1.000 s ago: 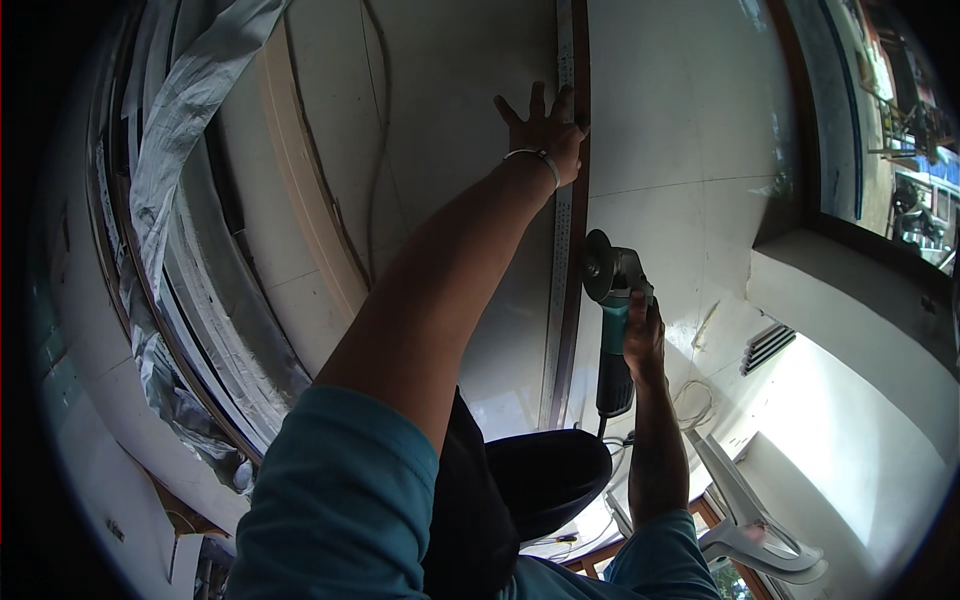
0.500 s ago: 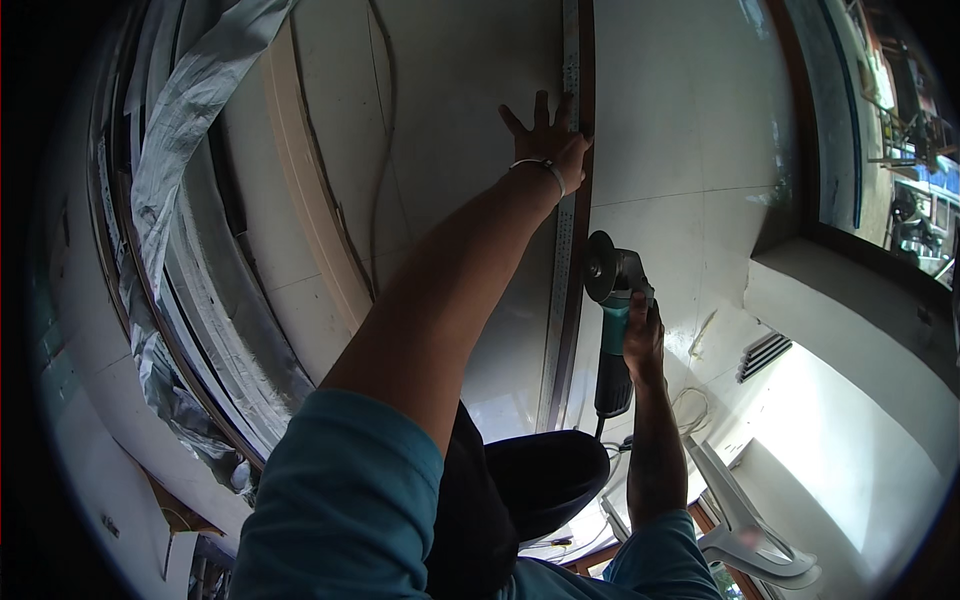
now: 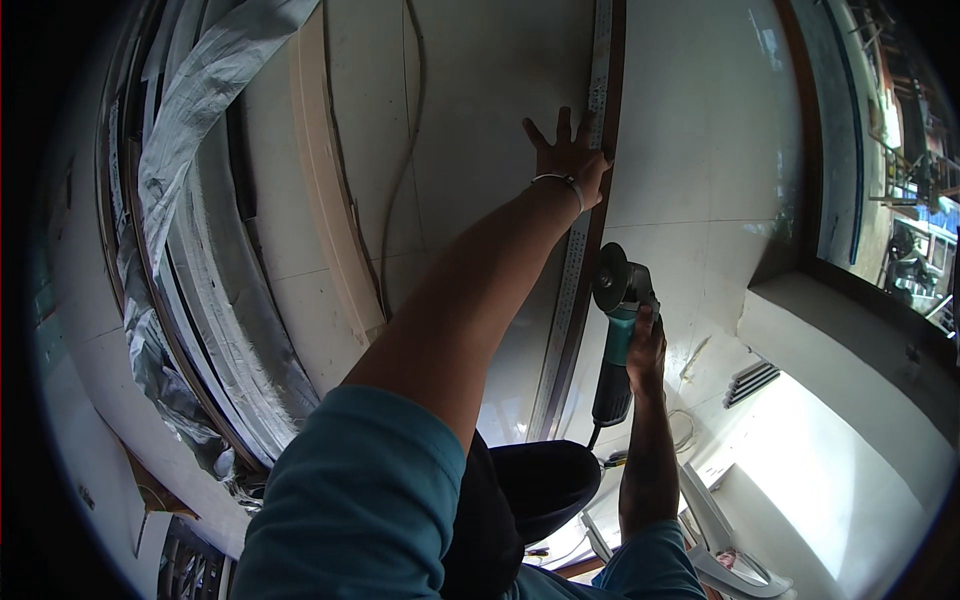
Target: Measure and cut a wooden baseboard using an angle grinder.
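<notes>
My left hand point(image 3: 572, 163) lies across a long brown bar point(image 3: 613, 80) on the floor, fingers spread, pressing near its edge. A pale, patterned strip point(image 3: 573, 262) runs along the bar's left side, partly under that hand. In my right hand point(image 3: 647, 350) is a teal and black angle grinder point(image 3: 618, 338), gripped by its body. Its dark disc point(image 3: 609, 277) sits close to the bar's right edge; whether it touches cannot be made out. From the grinder's lower end a black cord point(image 3: 593, 437) trails past my knee.
Left of my arm lie a cable point(image 3: 413, 120), a light tan board point(image 3: 328, 190) and long pieces partly covered by grey sheeting point(image 3: 200, 110). Some short bars point(image 3: 751, 383) rest at the right, near a low wall point(image 3: 850, 340). A pale plastic chair point(image 3: 705, 515) stands lower right.
The view has shifted slightly, so the bar, both hands and the grinder appear a little further right and lower. My left hand stays spread on the bar; my right keeps its hold.
</notes>
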The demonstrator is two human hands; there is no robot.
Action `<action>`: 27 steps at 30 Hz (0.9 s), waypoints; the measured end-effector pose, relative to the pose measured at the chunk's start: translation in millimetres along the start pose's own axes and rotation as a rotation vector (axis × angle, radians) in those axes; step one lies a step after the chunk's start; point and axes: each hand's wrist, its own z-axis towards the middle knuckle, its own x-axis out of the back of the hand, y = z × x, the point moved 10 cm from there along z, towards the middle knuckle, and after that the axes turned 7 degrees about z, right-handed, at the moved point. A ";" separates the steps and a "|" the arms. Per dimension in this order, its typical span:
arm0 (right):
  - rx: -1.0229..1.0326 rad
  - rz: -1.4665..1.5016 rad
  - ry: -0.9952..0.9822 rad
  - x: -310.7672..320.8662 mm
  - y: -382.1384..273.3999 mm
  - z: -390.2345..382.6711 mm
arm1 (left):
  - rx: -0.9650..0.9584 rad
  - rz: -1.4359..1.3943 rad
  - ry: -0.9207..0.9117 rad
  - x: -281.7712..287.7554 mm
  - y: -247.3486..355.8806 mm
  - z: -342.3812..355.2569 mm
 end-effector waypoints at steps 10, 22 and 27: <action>-0.014 -0.003 -0.029 -2.6 -8.3 5.6 | -0.002 -0.044 -0.015 0.1 -3.8 0.6; -0.006 0.023 -0.035 -5.2 -16.7 12.7 | 0.005 -0.060 -0.016 0.1 -4.6 1.8; -0.051 -0.036 -0.027 -3.2 1.0 17.5 | 0.006 -0.076 -0.002 -1.4 -4.1 2.5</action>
